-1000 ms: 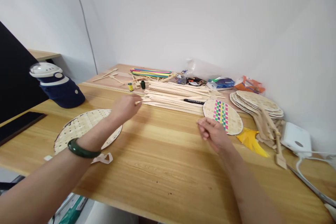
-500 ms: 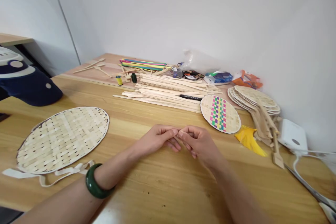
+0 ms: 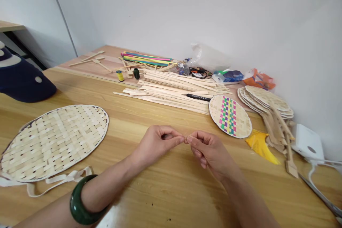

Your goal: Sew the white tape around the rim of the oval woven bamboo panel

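Over the middle of the table, my left hand (image 3: 162, 142) and my right hand (image 3: 211, 151) meet at the fingertips, each closed in a pinch. Whatever lies between the fingers is too fine to make out; a faint thin strand seems to show there. A dark green bangle circles my left wrist. To the left lies a large oval woven bamboo panel (image 3: 60, 142) with a pale edge, and a cream cloth ribbon (image 3: 60, 180) curls below it. Right of my hands is a round woven fan (image 3: 242, 119) with coloured checks, with a yellow tassel (image 3: 263, 146) beside it.
Bamboo strips (image 3: 171, 92) lie behind my hands, a black marker (image 3: 198, 97) on them. Nearby stand a yellow thread spool (image 3: 120, 76) and a dark spool (image 3: 136, 73). Stacked fans (image 3: 269, 101), a white box (image 3: 308, 142) and scissors (image 3: 320, 194) are at right, a navy cap (image 3: 29, 82) at left.
The view has shifted slightly. My left hand's fingers have drawn in, and the two pinches still meet at the tips, with a little more room between the hands.
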Demonstrator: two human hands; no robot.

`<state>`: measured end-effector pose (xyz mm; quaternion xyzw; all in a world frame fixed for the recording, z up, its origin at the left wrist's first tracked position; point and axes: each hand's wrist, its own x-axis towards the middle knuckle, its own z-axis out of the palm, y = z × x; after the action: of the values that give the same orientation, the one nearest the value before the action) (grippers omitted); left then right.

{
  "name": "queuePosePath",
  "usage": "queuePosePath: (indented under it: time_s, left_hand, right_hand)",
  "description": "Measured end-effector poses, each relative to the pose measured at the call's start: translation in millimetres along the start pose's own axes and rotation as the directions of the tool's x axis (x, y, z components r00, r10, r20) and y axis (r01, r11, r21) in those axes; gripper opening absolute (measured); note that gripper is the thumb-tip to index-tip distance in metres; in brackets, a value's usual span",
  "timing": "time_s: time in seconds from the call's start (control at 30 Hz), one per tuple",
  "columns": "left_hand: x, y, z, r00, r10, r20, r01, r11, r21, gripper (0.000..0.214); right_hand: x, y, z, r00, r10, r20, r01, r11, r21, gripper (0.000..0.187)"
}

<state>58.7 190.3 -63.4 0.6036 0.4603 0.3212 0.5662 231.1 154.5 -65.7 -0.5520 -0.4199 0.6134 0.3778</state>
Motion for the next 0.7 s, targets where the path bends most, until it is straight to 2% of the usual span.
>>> queuePosePath:
  time_s: [0.13, 0.27, 0.37, 0.43, 0.5, 0.6, 0.7]
  left_hand:
    - [1.0, -0.8, -0.8, 1.0, -0.009, 0.003, 0.009, 1.0, -0.005, 0.019]
    - [2.8, -2.6, -2.1, 0.999, -0.033, -0.014, 0.033, 0.999, -0.005, 0.018]
    - [3.6, -4.1, -3.4, 0.999, -0.038, -0.015, 0.038, 0.999, -0.014, 0.019]
    - [4.2, -5.3, -4.3, 0.999, -0.032, -0.027, 0.031, 0.999, -0.03, 0.019]
    - [5.1, -6.4, -4.9, 0.998, -0.037, -0.048, 0.034, 0.998, -0.047, 0.019]
    - [6.4, -7.3, -4.8, 0.996, -0.071, -0.056, 0.067, 0.994, -0.082, 0.021]
    - [6.7, -6.4, -4.0, 0.992, -0.126, -0.025, 0.122, 0.983, -0.134, 0.021]
  right_hand:
    - [1.0, 2.1, 0.8, 1.0, 0.01, 0.019, -0.01, 1.0, -0.018, 0.034]
    - [3.7, 3.7, -0.6, 0.997, -0.033, -0.066, 0.029, 0.998, -0.057, 0.031]
    - [2.5, 2.1, -1.2, 0.996, 0.019, -0.089, -0.034, 0.985, -0.171, 0.03]
    - [-2.4, 1.0, 1.3, 0.997, 0.08, 0.02, -0.074, 0.972, -0.224, 0.029]
    - [-10.6, 1.0, 6.2, 0.97, 0.115, 0.216, -0.082, 0.984, -0.158, 0.021]
    - [-25.3, 2.0, 13.6, 0.868, 0.057, 0.493, -0.109, 0.991, 0.077, 0.018]
    - [-37.4, -0.9, 15.9, 0.778, 0.005, 0.629, -0.128, 0.98, 0.15, 0.018]
